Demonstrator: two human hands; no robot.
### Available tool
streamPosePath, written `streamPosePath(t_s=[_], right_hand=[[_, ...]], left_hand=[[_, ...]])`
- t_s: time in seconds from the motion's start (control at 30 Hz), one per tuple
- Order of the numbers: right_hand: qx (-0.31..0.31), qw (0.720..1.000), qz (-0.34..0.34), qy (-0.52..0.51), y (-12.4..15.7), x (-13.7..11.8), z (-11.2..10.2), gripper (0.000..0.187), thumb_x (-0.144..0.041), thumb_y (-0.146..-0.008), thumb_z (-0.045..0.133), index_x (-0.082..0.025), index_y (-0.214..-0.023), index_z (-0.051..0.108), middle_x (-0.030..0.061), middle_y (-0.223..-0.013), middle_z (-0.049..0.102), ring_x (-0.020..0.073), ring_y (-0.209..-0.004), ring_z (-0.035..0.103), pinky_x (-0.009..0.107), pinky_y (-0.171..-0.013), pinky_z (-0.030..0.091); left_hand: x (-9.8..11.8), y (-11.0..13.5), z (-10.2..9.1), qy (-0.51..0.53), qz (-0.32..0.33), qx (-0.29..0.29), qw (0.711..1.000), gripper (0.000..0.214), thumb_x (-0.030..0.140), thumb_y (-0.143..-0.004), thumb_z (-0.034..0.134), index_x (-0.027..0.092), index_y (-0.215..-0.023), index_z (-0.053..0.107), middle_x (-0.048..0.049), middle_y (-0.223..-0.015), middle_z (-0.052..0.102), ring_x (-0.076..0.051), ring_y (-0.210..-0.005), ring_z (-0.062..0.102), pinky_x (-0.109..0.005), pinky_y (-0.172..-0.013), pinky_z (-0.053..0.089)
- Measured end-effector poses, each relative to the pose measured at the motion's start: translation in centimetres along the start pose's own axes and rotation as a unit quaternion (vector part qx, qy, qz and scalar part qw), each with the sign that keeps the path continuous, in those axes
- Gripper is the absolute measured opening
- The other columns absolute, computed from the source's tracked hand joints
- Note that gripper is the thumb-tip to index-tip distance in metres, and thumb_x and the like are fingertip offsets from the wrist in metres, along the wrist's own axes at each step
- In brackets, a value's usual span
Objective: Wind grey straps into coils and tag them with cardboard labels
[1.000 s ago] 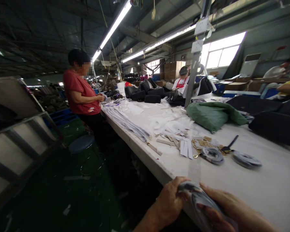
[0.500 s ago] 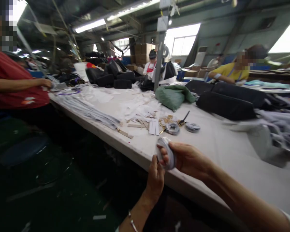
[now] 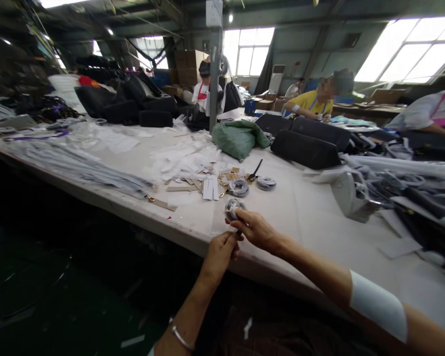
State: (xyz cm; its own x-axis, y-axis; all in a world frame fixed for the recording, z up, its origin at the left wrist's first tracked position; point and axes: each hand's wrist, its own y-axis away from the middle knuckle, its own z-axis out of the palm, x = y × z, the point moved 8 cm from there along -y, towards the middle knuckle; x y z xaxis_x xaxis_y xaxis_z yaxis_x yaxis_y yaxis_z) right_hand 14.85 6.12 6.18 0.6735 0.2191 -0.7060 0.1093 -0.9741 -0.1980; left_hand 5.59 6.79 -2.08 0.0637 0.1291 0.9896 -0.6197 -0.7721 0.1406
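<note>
My right hand holds a small grey coil of tape above the near edge of the long white table, fingers wrapped round it. My left hand is just below, its fingers pinched on the loose end under the coil. Two more grey coils lie on the table a little beyond, beside gold metal fittings and white strips.
A green cloth bundle, black bags and piles of white pieces cover the table. A grey post stands behind. People sit working at the far side. Grey straps lie along the left edge. A white object sits right.
The view has swung right, so the person in red has left the picture. My hands have moved up and out over the table edge with the coil.
</note>
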Motion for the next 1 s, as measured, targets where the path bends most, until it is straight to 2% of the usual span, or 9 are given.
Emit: streamPosePath(t_s=[0.13, 0.23, 0.37, 0.47, 0.57, 0.7, 0.8, 0.87, 1.0], right_hand=[[-0.02, 0.993, -0.029, 0.109, -0.1, 2.1, 1.3, 0.019, -0.018, -0.09, 0.053, -0.021, -0.073, 0.045, -0.0018, -0.069, 0.051, 0.0125, -0.061, 0.042, 0.026, -0.059, 0.032], [-0.035, 0.991, 0.003, 0.131, -0.4, 3.4, 1.6, 0.02, -0.021, -0.091, 0.056, -0.02, -0.073, 0.049, -0.0021, -0.069, 0.051, 0.012, -0.061, 0.042, 0.026, -0.06, 0.032], [-0.059, 0.991, 0.036, 0.113, -0.5, 3.8, 1.2, 0.02, -0.023, -0.092, 0.057, -0.018, -0.073, 0.057, -0.0011, -0.071, 0.054, 0.0129, -0.064, 0.048, 0.026, -0.062, 0.036], [-0.072, 0.991, 0.005, 0.112, -0.8, 3.3, 0.6, 0.021, -0.026, -0.093, 0.057, -0.019, -0.076, 0.065, 0.0008, -0.076, 0.057, 0.0158, -0.075, 0.053, 0.028, -0.072, 0.041], [-0.07, 0.986, -0.025, 0.15, -1.2, 3.3, 0.1, 0.019, -0.028, -0.092, 0.06, -0.02, -0.077, 0.069, 0.0019, -0.077, 0.057, 0.0186, -0.084, 0.053, 0.031, -0.079, 0.042], [-0.074, 0.982, 0.0, 0.174, -1.9, 4.1, 0.8, 0.018, -0.028, -0.09, 0.062, -0.019, -0.076, 0.067, 0.0036, -0.081, 0.059, 0.0196, -0.084, 0.054, 0.029, -0.072, 0.042], [-0.077, 0.977, -0.001, 0.199, -2.5, 4.4, 1.9, 0.019, -0.028, -0.089, 0.062, -0.018, -0.074, 0.066, 0.0049, -0.081, 0.061, 0.0203, -0.084, 0.055, 0.029, -0.068, 0.042], [-0.081, 0.972, -0.009, 0.219, -2.8, 4.5, 2.6, 0.018, -0.03, -0.089, 0.063, -0.018, -0.076, 0.067, 0.0056, -0.082, 0.061, 0.0204, -0.082, 0.055, 0.028, -0.065, 0.042], [-0.118, 0.96, -0.039, 0.251, -3.2, 4.3, 4.0, 0.016, -0.024, -0.089, 0.061, -0.017, -0.078, 0.07, 0.0072, -0.082, 0.064, 0.0206, -0.079, 0.056, 0.028, -0.062, 0.043]], left_hand=[[0.9, -1.6, -1.1, -0.209, 0.027, 0.079, 0.974, 0.022, 0.03, -0.089, 0.047, 0.019, -0.086, 0.065, -0.0023, -0.072, 0.065, -0.018, -0.07, 0.062, -0.027, -0.065, 0.043], [1.0, -2.0, -1.5, -0.275, 0.018, 0.136, 0.952, 0.012, 0.022, -0.086, 0.05, 0.02, -0.096, 0.056, -0.0061, -0.084, 0.07, -0.022, -0.082, 0.066, -0.029, -0.07, 0.044], [0.6, -2.0, -0.8, -0.261, 0.019, 0.103, 0.96, 0.017, 0.02, -0.082, 0.056, 0.023, -0.097, 0.049, -0.0035, -0.084, 0.071, -0.022, -0.081, 0.068, -0.027, -0.068, 0.045], [0.7, -1.8, -0.7, -0.275, 0.066, 0.105, 0.953, 0.01, 0.021, -0.085, 0.054, 0.023, -0.094, 0.051, -0.0017, -0.084, 0.07, -0.019, -0.078, 0.067, -0.026, -0.067, 0.046], [1.2, -1.7, -0.6, -0.38, 0.152, 0.139, 0.902, 0.005, 0.025, -0.09, 0.051, 0.023, -0.093, 0.055, -0.0028, -0.087, 0.07, -0.019, -0.08, 0.067, -0.027, -0.069, 0.047], [1.9, -1.4, -0.9, -0.543, 0.241, 0.19, 0.782, 0.019, 0.029, -0.095, 0.047, 0.02, -0.084, 0.059, -0.0036, -0.074, 0.065, -0.02, -0.071, 0.062, -0.028, -0.064, 0.044], [2.5, -1.1, -1.3, -0.598, 0.292, 0.214, 0.715, 0.023, 0.031, -0.095, 0.049, 0.019, -0.08, 0.061, -0.0058, -0.078, 0.065, -0.022, -0.074, 0.059, -0.032, -0.069, 0.044], [2.8, -1.0, -1.6, -0.601, 0.318, 0.227, 0.697, 0.02, 0.031, -0.094, 0.053, 0.018, -0.082, 0.062, -0.0087, -0.089, 0.067, -0.024, -0.081, 0.059, -0.036, -0.074, 0.045], [3.0, -0.8, -2.2, -0.571, 0.367, 0.25, 0.691, 0.019, 0.031, -0.093, 0.055, 0.014, -0.094, 0.063, -0.0147, -0.107, 0.066, -0.026, -0.1, 0.06, -0.038, -0.085, 0.046]])
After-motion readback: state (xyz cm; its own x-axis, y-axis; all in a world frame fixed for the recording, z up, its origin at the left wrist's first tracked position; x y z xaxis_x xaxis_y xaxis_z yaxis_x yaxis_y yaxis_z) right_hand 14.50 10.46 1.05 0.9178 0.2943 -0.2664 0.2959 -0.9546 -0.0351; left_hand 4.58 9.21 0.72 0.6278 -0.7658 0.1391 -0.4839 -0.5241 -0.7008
